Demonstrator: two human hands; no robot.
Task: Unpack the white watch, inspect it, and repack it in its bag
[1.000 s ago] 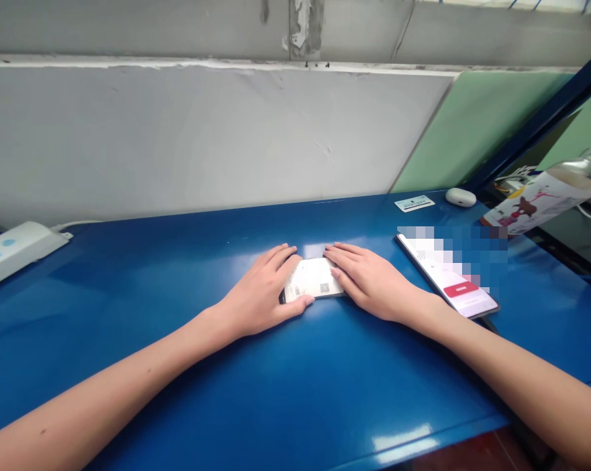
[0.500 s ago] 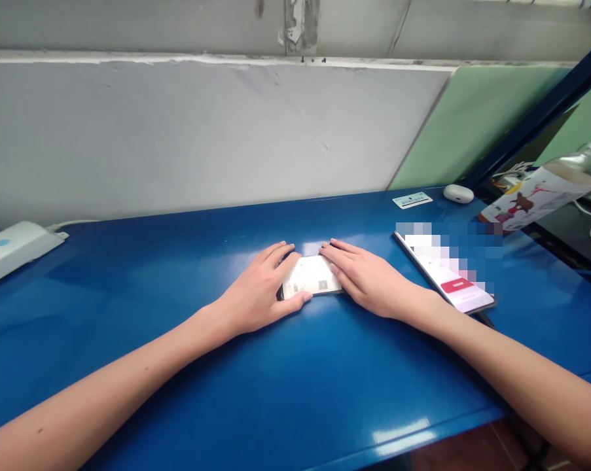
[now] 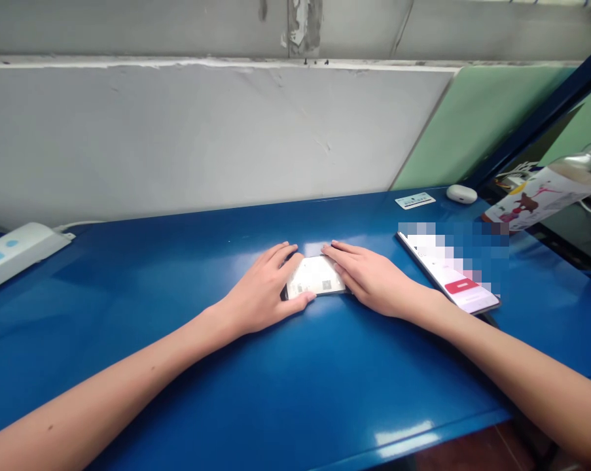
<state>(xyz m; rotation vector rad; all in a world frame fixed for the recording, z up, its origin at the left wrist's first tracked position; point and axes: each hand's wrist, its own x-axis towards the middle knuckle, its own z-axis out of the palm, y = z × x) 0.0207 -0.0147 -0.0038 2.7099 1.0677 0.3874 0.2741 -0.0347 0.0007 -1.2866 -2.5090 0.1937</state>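
On the blue table (image 3: 256, 392) lies a small flat white rectangular thing (image 3: 312, 275) with a dark edge and a printed square code; its exact kind cannot be made out. My left hand (image 3: 266, 284) grips its left end, thumb along the near edge and fingers over the far side. From the other side, my right hand (image 3: 366, 275) holds the right end, its fingers reaching across to the far edge. Both ends of the white thing are partly hidden under my hands. Beyond my right wrist, a phone (image 3: 465, 288) lies with its screen lit, partly blurred out.
A white power strip (image 3: 25, 255) with a cable sits at the far left. Towards the back right are a card (image 3: 415, 201), a white earbud case (image 3: 461, 194) and a tilted bottle (image 3: 540, 196) with a printed label. A pale wall panel (image 3: 201, 137) stands behind the table.
The whole view has shifted slightly to the right. Both hands keep the same hold on the white thing, which has not visibly moved on the table.
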